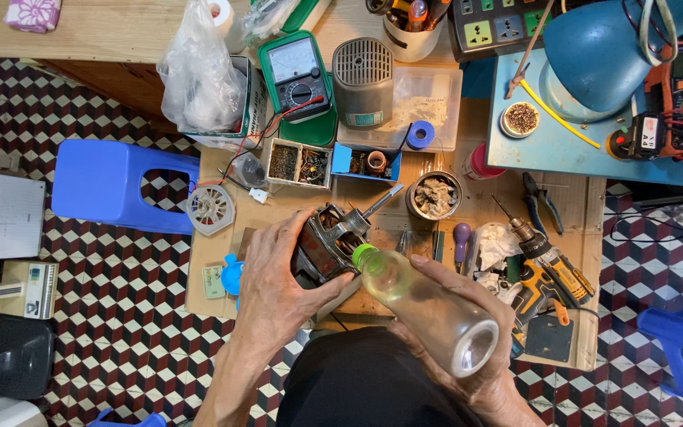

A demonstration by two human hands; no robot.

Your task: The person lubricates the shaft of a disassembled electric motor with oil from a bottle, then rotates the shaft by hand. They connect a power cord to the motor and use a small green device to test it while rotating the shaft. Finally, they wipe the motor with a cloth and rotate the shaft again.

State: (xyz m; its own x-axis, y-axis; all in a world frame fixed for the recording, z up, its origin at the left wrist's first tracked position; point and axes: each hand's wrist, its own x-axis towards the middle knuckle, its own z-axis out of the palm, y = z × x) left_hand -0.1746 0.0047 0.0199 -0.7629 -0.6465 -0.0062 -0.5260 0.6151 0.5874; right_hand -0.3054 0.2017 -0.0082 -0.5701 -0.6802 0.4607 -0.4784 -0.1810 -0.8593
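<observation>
Head view. Left hand (278, 277), frame centre-left: grip closed around a small electric motor (327, 241), fingers wrapped over the casing, thumb under it. Motor held just above the tabletop (586, 229), shaft (383, 199) pointing to the upper right of the frame.

Right hand (468, 332), lower centre-right: grip closed around a clear plastic bottle (428, 304) lying across the palm, base toward the camera. Green nozzle cap (363, 254) tilted down and touching, or just off, the motor body near the shaft end; cannot tell which. Liquid level hard to read through the clear wall.

Judgement on doing this well: keep the motor steady in the left grip with the bearing end up-facing, so liquid runs where wanted and not into the windings. Squeeze lightly and keep the nozzle close to the target point. Rotating the shaft would likely help spread it.

Surroundings: cordless drill (547, 265) to the right, beside a pair of pliers (543, 202). Round tin of scraps (434, 195) just above the bottle. Analogue multimeter in green case (298, 75) in upper centre. Blue desk lamp (602, 59) upper right. Blue plastic stool (112, 186) at left, on the chequered floor (120, 332).
</observation>
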